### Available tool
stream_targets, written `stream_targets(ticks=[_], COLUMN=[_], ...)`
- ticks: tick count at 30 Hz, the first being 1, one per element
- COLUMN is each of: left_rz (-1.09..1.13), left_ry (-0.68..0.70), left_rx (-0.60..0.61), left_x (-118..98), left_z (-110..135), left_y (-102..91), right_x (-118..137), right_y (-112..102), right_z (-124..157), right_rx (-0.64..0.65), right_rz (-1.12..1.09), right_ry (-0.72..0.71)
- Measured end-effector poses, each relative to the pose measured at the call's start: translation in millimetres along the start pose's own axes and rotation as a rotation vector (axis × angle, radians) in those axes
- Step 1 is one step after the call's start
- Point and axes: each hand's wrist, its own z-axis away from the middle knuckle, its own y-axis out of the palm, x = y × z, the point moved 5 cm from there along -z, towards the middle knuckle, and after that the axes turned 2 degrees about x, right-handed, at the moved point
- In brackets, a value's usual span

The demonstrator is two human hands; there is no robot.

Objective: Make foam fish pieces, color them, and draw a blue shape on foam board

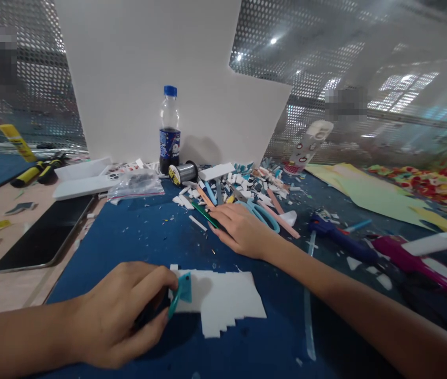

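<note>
My left hand [129,310] pinches a small teal piece [175,301], thin and curved, between thumb and fingertips. A flat teal patch with a dark dot shows right beside it; I cannot tell whether the two are joined. Beneath them lies a white sheet piece [231,300] with stepped, jagged edges, on the dark blue mat [136,237]. My right hand [243,229] reaches forward to the scrap pile, its fingers closed over a slim green tool [203,215]; its kind is unclear. Light-blue-handled scissors [266,217] rest just beyond that hand.
White and coloured scraps [247,184] spread behind my right hand. A cola bottle [169,131] and a wire spool [183,173] stand behind. At left lies a black phone [46,234]. Glue guns, one blue [337,237] and one magenta [416,260], lie right.
</note>
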Motion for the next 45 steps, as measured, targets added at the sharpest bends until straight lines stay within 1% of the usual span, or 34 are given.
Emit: stream_targets(ticks=[4, 7, 10, 13, 17, 18, 20, 25, 28, 31, 37, 39, 41, 43, 45], left_rz=[-0.005, 0.003, 0.002, -0.007, -0.011, -0.013, -0.022, -0.04, -0.043, -0.04, -0.045, -0.053, -0.061, -0.07, -0.092], left_ry=[0.003, 0.002, -0.002, -0.001, -0.003, -0.001, 0.002, -0.008, -0.019, -0.027, -0.033, -0.029, -0.029, -0.028, -0.027], left_rx=[-0.02, -0.012, -0.008, -0.011, 0.0, 0.005, 0.009, 0.007, 0.009, 0.015, 0.024, 0.022, 0.02, 0.025, 0.055], left_x=[0.4, 1.4, 2.3, 2.6, 3.0, 2.9, 2.7, 2.8, 3.2, 3.2, 3.3, 3.2, 2.8, 1.3, -1.1], left_z=[-1.3, -1.6, -1.4, -0.5, 0.2, 0.1, -0.3, -0.7, -0.6, -1.3, -1.6, -0.7, -0.3, -1.0, -2.7], left_y=[-0.4, 0.1, -0.1, -0.9, -1.6, -1.6, -1.7, -0.9, -0.1, -0.2, -0.4, 0.1, -0.3, -2.0, -3.7], right_x=[-5.2, -14.6, -23.7, -33.5, -48.0, -50.1, -51.0, -45.8, -45.2, -46.4, -49.5, -47.3, -41.4, -32.3, -21.7], right_y=[-7.8, -12.9, -13.3, -11.6, -11.2, -10.6, -7.6, 7.2, 13.2, 14.5, 12.8, 12.5, 12.5, 12.8, 13.1], right_z=[1.5, 3.0, 5.5, 10.2, 17.1, 17.3, 14.8, 6.1, 5.9, 7.3, 10.2, 9.9, 8.7, 7.4, 6.8], right_rx=[-0.096, -0.178, -0.242, -0.312, -0.407, -0.403, -0.344, -0.065, 0.036, 0.056, -0.006, 0.001, 0.033, 0.073, 0.105], right_rz=[0.041, 0.07, 0.073, 0.067, 0.056, 0.048, 0.026, -0.021, -0.035, -0.029, -0.003, -0.012, -0.028, -0.044, -0.057], right_ry=[-0.02, 0.017, 0.066, 0.153, 0.329, 0.357, 0.374, 0.348, 0.358, 0.386, 0.452, 0.429, 0.375, 0.323, 0.301])
